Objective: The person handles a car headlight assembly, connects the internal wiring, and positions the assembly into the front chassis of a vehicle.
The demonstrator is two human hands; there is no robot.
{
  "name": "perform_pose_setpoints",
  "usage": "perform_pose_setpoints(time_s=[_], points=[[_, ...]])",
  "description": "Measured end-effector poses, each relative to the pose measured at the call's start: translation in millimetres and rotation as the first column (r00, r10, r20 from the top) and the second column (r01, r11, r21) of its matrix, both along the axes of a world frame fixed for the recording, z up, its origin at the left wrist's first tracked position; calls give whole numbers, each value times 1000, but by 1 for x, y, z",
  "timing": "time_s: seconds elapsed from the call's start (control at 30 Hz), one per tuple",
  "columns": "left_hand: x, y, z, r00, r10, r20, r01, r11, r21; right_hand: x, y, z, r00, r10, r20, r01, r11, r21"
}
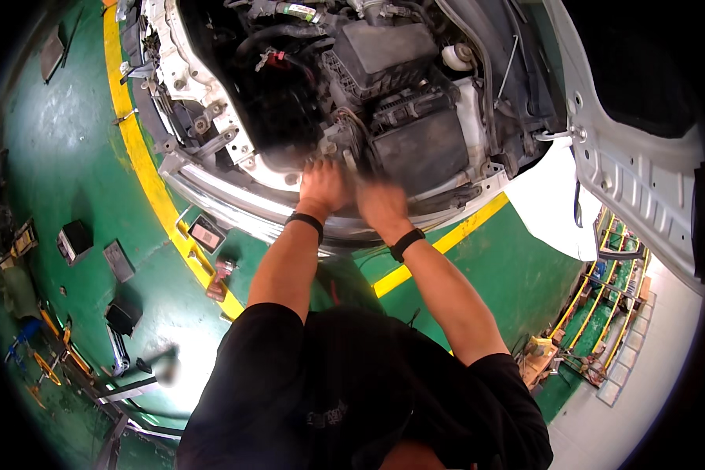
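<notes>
I lean over the open engine bay (352, 86) of a white car with its front bumper off. My left hand (322, 186) rests on the front crossmember (235, 211), fingers reaching toward the wiring below a black engine cover. My right hand (379, 200) is just beside it, blurred, pressed against the lower edge of a black boxy part (419, 149). What the fingers hold cannot be made out. Both wrists wear black bands.
A yellow line (145, 168) runs across the green floor under the car's nose. Small black parts (74, 239) and tools lie scattered on the floor at left. A white fender panel (634, 164) stands at right, a yellow rack (603, 305) below it.
</notes>
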State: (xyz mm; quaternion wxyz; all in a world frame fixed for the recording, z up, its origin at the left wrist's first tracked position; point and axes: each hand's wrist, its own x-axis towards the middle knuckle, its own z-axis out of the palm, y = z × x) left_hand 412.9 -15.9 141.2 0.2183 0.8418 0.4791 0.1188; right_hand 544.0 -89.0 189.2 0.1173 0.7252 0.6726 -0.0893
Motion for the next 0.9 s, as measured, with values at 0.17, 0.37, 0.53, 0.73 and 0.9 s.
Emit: perform_pose_setpoints(time_s=[0.17,0.37,0.53,0.73,0.9], points=[[-3,0,0,1000,1,-17,-2,999,-48,-4,-2,6,998,31,51,-41,976,212],[0,0,1,1000,13,15,-13,1000,4,3,-1,-3,999,43,20,-46,989,138],[-7,-1,-5,1000,14,6,-14,1000,-1,-11,-1,11,995,33,90,-58,957,285],[-1,2,2,999,14,30,-14,1000,-15,-1,-3,0,1000,27,-8,-26,986,166],[-2,1,-2,1000,11,13,-10,1000,-18,-4,0,2,1000,-2,20,0,996,84]])
